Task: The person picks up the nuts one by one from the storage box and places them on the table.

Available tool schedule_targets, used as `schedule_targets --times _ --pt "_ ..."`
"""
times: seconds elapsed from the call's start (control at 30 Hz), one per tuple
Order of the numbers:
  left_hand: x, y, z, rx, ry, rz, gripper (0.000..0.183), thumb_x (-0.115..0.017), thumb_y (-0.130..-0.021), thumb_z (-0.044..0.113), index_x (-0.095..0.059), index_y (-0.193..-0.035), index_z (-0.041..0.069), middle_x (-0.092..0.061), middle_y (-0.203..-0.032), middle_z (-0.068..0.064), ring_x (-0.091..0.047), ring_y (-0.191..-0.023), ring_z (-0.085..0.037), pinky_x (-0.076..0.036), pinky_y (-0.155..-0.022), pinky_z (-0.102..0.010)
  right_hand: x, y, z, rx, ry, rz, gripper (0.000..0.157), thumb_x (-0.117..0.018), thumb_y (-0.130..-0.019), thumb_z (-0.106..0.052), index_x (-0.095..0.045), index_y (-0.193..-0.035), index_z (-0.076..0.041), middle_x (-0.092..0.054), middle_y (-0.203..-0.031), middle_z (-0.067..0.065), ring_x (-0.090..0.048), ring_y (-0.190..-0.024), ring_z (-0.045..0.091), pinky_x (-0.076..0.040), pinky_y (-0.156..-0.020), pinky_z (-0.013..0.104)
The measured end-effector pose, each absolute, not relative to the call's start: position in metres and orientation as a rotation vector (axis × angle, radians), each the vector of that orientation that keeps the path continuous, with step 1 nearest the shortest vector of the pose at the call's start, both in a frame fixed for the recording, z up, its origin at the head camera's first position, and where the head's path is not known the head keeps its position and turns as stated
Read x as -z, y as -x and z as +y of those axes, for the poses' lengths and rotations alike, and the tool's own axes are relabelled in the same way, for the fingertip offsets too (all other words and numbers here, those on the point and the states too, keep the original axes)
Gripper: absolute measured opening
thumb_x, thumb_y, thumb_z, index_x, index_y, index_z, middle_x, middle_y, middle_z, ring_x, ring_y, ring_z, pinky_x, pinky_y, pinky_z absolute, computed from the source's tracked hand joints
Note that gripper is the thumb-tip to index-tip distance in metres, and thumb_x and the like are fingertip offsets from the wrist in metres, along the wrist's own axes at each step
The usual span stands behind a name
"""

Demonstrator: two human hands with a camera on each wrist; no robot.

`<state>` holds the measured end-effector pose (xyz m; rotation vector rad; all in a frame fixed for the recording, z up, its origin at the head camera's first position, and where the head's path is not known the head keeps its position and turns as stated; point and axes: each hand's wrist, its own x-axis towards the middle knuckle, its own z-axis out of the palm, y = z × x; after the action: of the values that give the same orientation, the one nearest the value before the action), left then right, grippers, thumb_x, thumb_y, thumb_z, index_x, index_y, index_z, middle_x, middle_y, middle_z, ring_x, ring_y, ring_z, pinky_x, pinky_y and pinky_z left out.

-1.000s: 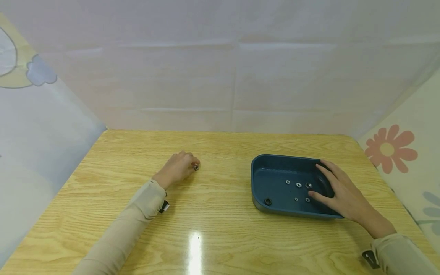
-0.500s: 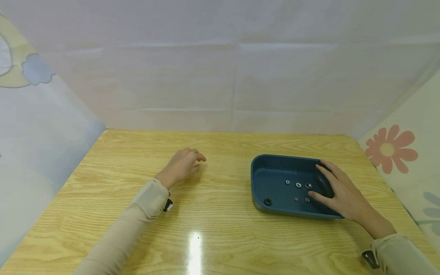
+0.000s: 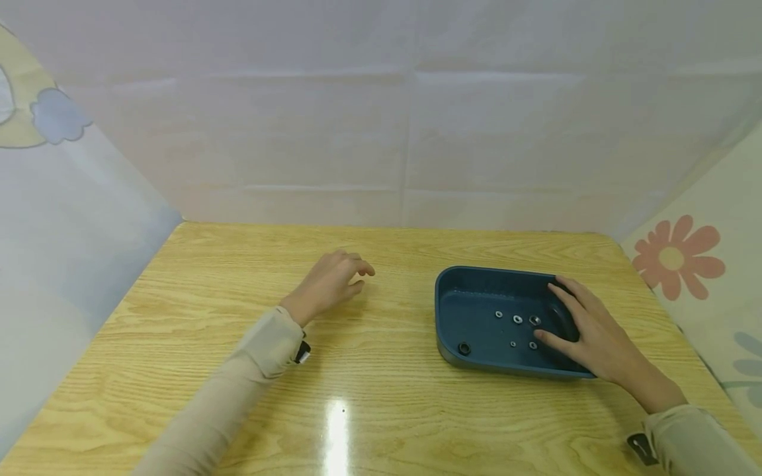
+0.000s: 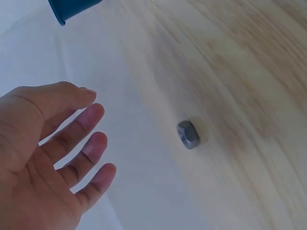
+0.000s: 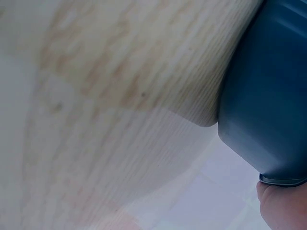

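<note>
My left hand (image 3: pixel 329 281) hovers over the left half of the table, its fingers loosely bent and spread with nothing between them. A dark metal hex nut (image 4: pixel 188 134) lies on the wood, apart from those fingertips (image 4: pixel 98 143) in the left wrist view; the head view does not show it. My right hand (image 3: pixel 595 334) rests over the right end of a dark blue tray (image 3: pixel 476 362), fingers and thumb stretched out over its inside. In that tray lie several nuts of different sizes, among them a large dark nut (image 3: pixel 464 348) and a shiny one (image 3: pixel 534 320).
The wood-grain table (image 3: pixel 381 423) has a bright light reflection near its front. Pale cloth walls (image 3: pixel 405 152) rise behind it and at both sides. A flower print (image 3: pixel 673 258) marks the right wall.
My left hand held a small nut between its fingers, then let it go and moved right and slightly away. The right hand and tray stay put.
</note>
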<state>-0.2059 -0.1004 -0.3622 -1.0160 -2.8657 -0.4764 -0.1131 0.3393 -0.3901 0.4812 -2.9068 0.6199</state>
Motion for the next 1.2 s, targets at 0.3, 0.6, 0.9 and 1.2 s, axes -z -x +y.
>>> schedule_targets --times 0.3,0.6,0.9,1.2 --pt "0.353 0.201 -0.081 0.463 1.093 -2.825 0.026 -0.070 -0.090 0.008 -0.073 -0.115 0.012 -0.074 -0.106 -0.005 -0.065 -0.096 -0.023 -0.053 -0.088 -0.039 0.392 0.113 0.340 -0.603 -0.499 -2.899 0.095 -0.078 -0.084 -0.039 -0.027 -0.155 0.000 -0.020 -0.162 0.023 -0.022 -0.143 0.053 -0.025 -0.103 0.074" --pt "0.347 0.196 -0.065 0.448 1.161 -2.786 0.026 -0.071 -0.090 0.010 -0.073 -0.116 0.014 -0.074 -0.106 -0.004 -0.064 -0.094 -0.023 -0.052 -0.084 -0.037 0.390 0.113 0.339 -0.613 -0.492 -2.906 0.096 -0.077 -0.085 -0.038 -0.025 -0.156 -0.001 -0.020 -0.162 0.023 -0.022 -0.143 0.053 -0.026 -0.102 0.074" --pt "0.341 0.190 -0.049 0.425 1.236 -2.756 0.026 -0.072 -0.091 0.013 -0.073 -0.117 0.014 -0.074 -0.109 -0.002 -0.065 -0.093 -0.021 -0.052 -0.091 -0.040 0.388 0.113 0.339 -0.633 -0.475 -2.924 0.095 -0.076 -0.086 -0.038 -0.024 -0.156 0.000 -0.020 -0.161 0.025 -0.021 -0.143 0.054 -0.025 -0.102 0.075" --pt "0.338 0.184 -0.030 0.399 1.320 -2.729 0.026 -0.071 -0.092 0.015 -0.073 -0.118 0.018 -0.073 -0.115 0.002 -0.065 -0.101 -0.018 -0.053 -0.092 -0.035 0.388 0.110 0.340 -0.648 -0.448 -2.945 0.098 -0.075 -0.087 -0.039 -0.018 -0.158 -0.002 -0.016 -0.162 0.026 -0.020 -0.143 0.055 -0.024 -0.103 0.075"
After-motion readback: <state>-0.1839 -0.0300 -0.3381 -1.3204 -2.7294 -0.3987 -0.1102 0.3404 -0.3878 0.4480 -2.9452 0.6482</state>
